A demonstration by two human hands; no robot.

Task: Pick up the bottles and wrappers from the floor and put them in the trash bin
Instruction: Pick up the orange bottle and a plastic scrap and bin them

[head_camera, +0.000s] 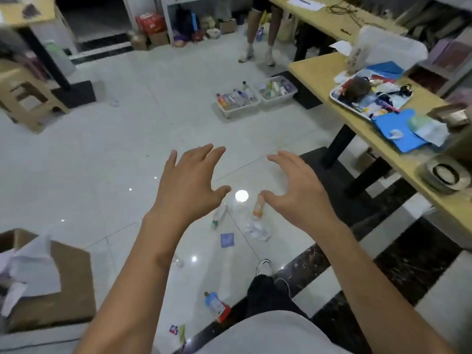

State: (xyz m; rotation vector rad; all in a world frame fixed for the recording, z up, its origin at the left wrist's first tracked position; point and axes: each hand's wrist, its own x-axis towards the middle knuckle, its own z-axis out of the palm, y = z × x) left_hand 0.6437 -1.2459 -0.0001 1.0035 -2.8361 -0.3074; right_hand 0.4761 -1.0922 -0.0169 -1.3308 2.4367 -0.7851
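White floor (pixel 102 162) — left hand (pixel 189 182), right hand (pixel 293 190) splayed

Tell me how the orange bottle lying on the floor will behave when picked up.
The orange bottle lies on its side on glossy floor tile, so a nudge would probably roll it. It looks like small plastic, likely light and fairly stiff. Whether liquid remains inside cannot be told.
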